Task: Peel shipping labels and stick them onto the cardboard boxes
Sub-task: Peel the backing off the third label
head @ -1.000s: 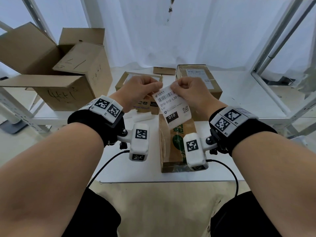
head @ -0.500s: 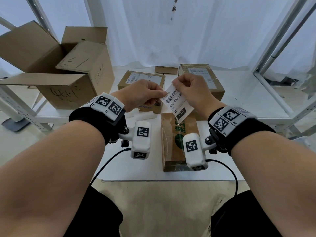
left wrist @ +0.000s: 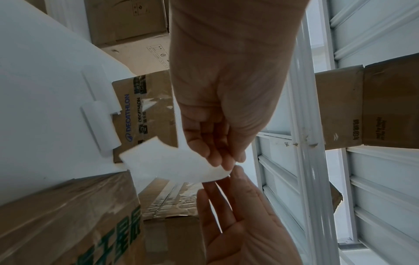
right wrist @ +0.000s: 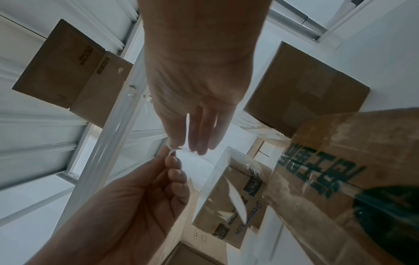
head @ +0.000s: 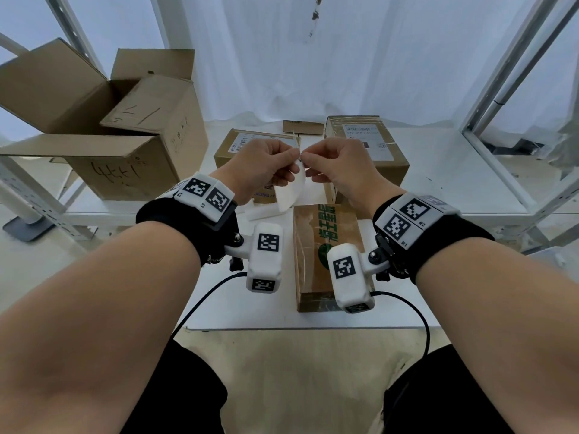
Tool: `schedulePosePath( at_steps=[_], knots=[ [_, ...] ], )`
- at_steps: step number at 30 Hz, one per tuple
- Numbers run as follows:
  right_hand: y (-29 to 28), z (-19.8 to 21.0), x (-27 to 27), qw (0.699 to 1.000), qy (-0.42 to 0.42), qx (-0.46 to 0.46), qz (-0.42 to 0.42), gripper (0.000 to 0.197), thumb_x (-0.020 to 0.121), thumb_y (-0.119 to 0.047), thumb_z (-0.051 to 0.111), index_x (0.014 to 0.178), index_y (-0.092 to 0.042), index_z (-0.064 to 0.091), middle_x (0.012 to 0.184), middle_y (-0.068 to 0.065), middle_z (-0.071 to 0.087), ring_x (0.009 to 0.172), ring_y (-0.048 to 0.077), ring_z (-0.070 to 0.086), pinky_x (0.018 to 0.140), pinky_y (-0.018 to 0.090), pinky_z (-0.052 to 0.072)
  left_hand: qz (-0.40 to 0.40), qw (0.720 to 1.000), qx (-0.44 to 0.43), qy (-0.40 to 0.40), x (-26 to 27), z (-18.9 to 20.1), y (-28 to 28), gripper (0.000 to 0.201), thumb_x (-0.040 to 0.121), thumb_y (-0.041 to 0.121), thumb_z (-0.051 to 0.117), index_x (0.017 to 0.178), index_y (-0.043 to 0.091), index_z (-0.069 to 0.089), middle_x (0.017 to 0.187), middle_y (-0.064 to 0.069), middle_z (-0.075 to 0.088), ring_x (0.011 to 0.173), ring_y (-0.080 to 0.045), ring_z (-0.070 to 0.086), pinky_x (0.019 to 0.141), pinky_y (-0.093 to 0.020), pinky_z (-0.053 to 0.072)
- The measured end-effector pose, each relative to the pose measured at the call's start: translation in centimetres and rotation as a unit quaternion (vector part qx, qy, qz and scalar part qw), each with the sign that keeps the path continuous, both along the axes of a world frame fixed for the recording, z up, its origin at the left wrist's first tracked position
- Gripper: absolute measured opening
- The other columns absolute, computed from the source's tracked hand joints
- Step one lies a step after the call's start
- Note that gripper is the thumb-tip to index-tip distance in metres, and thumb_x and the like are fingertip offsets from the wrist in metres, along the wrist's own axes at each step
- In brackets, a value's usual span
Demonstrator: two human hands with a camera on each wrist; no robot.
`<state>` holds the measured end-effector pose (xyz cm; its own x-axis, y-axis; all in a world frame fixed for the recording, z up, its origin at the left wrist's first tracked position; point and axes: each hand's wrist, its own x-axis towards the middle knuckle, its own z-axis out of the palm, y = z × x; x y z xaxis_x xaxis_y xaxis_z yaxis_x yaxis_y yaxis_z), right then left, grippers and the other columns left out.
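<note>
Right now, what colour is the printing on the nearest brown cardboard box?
Green, clearest in the head view.

White flat table top [head: 438, 189], near-edge brown cardboard box w/ green print [head: 313, 233] under clear tape, two labelled brown cardboard boxes [head: 366, 142] further back, white paper strips [head: 263, 211] btwn them.

Bare white counter [head: 238, 311] lies open left of the long brown cardboard box with green print [head: 322, 245], up to the near edge. Behind that box, two sealed labelled cardboard boxes [head: 369, 151] stand close together and block the way back. Far left of it, a large open-flapped carton [head: 125, 151] stands on a metal rack [head: 37, 211].
</note>
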<state>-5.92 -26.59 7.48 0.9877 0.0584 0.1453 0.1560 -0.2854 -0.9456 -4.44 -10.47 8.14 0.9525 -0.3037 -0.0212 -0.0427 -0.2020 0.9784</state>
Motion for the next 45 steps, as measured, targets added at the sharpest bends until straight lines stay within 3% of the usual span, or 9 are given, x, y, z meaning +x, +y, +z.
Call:
schedulePosePath(
  at_steps=[3, 8, 13, 39, 45],
  knots=[
    [-0.13, 0.09, -0.09, 1.0, 0.018, 0.013, 0.006, 0.012, 0.09, -0.015, 0.063, 0.097, -0.007, 0.067, 0.09, 0.007, 0.071, 0.078, 0.015, 0.07, 0.074, 0.029, 0.059, -0.002, 1.0, 0.027, -0.007, -0.08, 0.0, -0.2, 0.013, 0.095, 0.019, 0.054, 0.084, 0.013, 0.061, 0.076, 0.002, 0.063, 0.064, -0.007, 0.056, 0.061, -0.018, 0.047],
    [-0.45, 0.18, -0.17, 0.999, 0.027, 0.015, 0.011, 0.015, 0.09, -0.016, 0.062, 0.1, -0.006, 0.066, 0.092, 0.007, 0.072, 0.08, 0.017, 0.072, 0.072, 0.03, 0.06, -0.009, 0.999, 0.044, -0.001, -0.11, -0.04, -0.41, 0.008, 0.092, 0.019, 0.057, 0.088, 0.015, 0.063, 0.085, 0.003, 0.064, 0.082, -0.009, 0.057, 0.077, -0.023, 0.048],
    [-0.58, 0.23, -0.21, 0.999, 0.037, 0.027, -0.004, 0.013, 0.09, -0.016, 0.063, 0.098, -0.007, 0.067, 0.087, 0.006, 0.072, 0.076, 0.015, 0.072, 0.071, 0.029, 0.06, -0.01, 0.999, 0.039, 0.002, -0.32, 0.07, -0.73, 0.006, 0.09, 0.014, 0.061, 0.086, 0.014, 0.065, 0.088, 0.001, 0.067, 0.088, -0.011, 0.061, 0.089, -0.028, 0.049],
    [-0.39, 0.26, -0.36, 0.998, 0.055, 0.043, -0.002, 0.01, 0.089, -0.015, 0.064, 0.095, -0.007, 0.067, 0.093, 0.011, 0.072, 0.084, 0.021, 0.072, 0.075, 0.034, 0.06, 0.014, 0.997, 0.067, -0.035, -0.5, 0.03, -0.74, 0.01, 0.09, 0.013, 0.058, 0.086, 0.015, 0.067, 0.098, -0.007, 0.069, 0.097, -0.018, 0.063, 0.088, -0.027, 0.05],
    [-0.42, 0.26, -0.3, 0.998, 0.055, 0.042, 0.0, 0.015, 0.089, -0.015, 0.064, 0.099, -0.004, 0.067, 0.093, 0.01, 0.073, 0.084, 0.019, 0.072, 0.076, 0.034, 0.06, 0.02, 0.998, 0.05, -0.037, -0.46, -0.01, -0.77, 0.009, 0.09, 0.013, 0.059, 0.084, 0.015, 0.065, 0.088, -0.002, 0.068, 0.085, -0.011, 0.063, 0.085, -0.025, 0.051]
  ],
)
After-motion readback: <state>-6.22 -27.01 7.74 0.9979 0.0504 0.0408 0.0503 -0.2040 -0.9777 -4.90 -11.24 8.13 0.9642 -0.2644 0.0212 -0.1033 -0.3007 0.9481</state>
